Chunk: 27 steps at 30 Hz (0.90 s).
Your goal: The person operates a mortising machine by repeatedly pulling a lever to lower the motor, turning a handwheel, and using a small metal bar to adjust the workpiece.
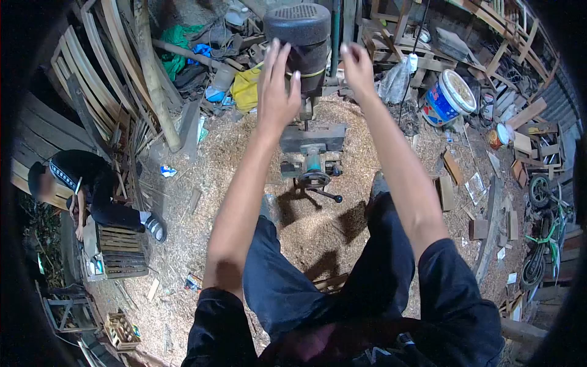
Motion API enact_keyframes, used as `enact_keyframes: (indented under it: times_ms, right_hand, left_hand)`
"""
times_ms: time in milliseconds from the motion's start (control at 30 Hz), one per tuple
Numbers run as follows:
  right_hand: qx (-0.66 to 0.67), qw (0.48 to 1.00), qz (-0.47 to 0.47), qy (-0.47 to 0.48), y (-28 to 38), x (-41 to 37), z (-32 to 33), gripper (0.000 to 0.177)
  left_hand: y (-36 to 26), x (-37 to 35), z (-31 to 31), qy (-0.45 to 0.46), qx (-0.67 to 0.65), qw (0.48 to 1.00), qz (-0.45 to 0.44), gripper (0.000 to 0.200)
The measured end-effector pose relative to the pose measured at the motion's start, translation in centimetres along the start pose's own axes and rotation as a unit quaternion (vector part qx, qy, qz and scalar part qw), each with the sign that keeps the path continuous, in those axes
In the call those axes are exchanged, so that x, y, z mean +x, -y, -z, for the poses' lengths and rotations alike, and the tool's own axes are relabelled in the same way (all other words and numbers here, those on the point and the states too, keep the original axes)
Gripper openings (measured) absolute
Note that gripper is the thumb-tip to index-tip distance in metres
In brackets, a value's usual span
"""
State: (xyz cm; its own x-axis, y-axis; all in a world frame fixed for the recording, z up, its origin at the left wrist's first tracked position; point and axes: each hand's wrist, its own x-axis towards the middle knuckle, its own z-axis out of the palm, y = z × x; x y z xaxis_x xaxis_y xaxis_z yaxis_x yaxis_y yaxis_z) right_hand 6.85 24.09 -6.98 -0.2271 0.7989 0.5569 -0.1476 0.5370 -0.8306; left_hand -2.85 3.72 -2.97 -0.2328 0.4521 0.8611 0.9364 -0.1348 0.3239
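My left hand point(278, 92) is raised with its fingers stretched up and apart, and it overlaps the left side of a dark motor housing point(299, 37) with a vented top. To the right of the motor, my right hand point(359, 70) is up with its fingers curled together; I cannot tell what they hold, if anything. Below the motor, a drill bit point(306, 125) points down at a dark block point(324, 138) on the machine. Under that block are a round handwheel point(315, 178) and a lever with a black knob point(338, 199).
Wood shavings point(312, 229) cover the floor around my legs. At the left, another person point(92, 189) sits bent over beside a slatted wooden crate point(122, 248). A white-rimmed bucket point(449, 98), scrap wood point(452, 166) and a small bicycle point(538, 232) are on the right.
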Motion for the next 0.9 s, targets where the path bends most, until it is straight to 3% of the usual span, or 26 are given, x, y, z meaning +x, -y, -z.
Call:
enact_keyframes:
  times_ms: [33, 100, 167, 267, 367, 467, 567, 600, 700, 733, 833, 867, 900]
  right_hand:
    - [0.008, 0.999, -0.045, 0.006, 4.2, 1.2, -0.1, 0.065]
    - [0.003, 0.996, -0.061, 0.068, 3.2, 6.9, -1.1, 0.083]
    - [-0.008, 1.0, -0.019, -0.007, 4.1, 9.6, -3.1, 0.058]
    - [-0.032, 0.994, -0.07, 0.076, 10.1, 11.1, -2.5, 0.09]
    - [-0.04, 0.981, -0.089, 0.166, 9.2, 15.9, -2.8, 0.104]
    - [-0.207, 0.975, -0.073, 0.018, 7.1, 19.6, -4.5, 0.106]
    - [-0.232, 0.962, -0.132, 0.048, 9.2, 19.2, -4.3, 0.112]
    - [-0.239, 0.963, -0.117, 0.036, 8.9, 19.1, -4.6, 0.109]
    - [-0.053, 0.997, -0.04, 0.026, 9.0, 20.0, -3.9, 0.101]
    - [0.013, 0.998, -0.04, 0.054, 9.6, 20.7, -4.0, 0.085]
    - [0.21, 0.964, -0.084, 0.139, 11.5, 19.7, -3.2, 0.072]
    - [0.227, 0.965, -0.111, 0.073, 13.0, 18.2, -3.5, 0.064]
    - [0.221, 0.966, -0.1, 0.085, 12.4, 18.9, -3.7, 0.062]
  left_hand:
    - [-0.4, 1.8, 0.0, -0.003, 0.04, 0.999, -0.017, 0.057]
    - [-0.2, 3.5, -0.8, 0.001, 0.089, 0.995, -0.036, 0.06]
    - [0.3, 4.6, -1.7, 0.008, 0.108, 0.993, -0.039, 0.062]
    - [-0.4, 4.7, -2.5, -0.032, 0.079, 0.995, -0.045, 0.064]
    - [-0.3, 4.2, -2.2, -0.02, 0.086, 0.996, -0.034, 0.066]
    - [-0.5, 4.5, -2.3, -0.025, 0.082, 0.996, -0.028, 0.068]
    - [-0.7, 4.5, -2.5, -0.025, 0.088, 0.996, -0.018, 0.071]
    - [-0.8, 4.2, -2.4, -0.02, 0.097, 0.995, -0.013, 0.072]
    - [-0.7, 4.5, -2.3, -0.01, 0.114, 0.993, -0.015, 0.076]
    - [-0.6, 4.5, -2.3, -0.008, 0.116, 0.993, -0.018, 0.077]
    - [-0.8, 4.0, -2.4, -0.006, 0.122, 0.992, -0.013, 0.079]
    - [-0.8, 4.1, -2.3, -0.006, 0.126, 0.992, -0.014, 0.079]
    - [-0.8, 4.5, -2.1, -0.003, 0.127, 0.992, -0.014, 0.08]
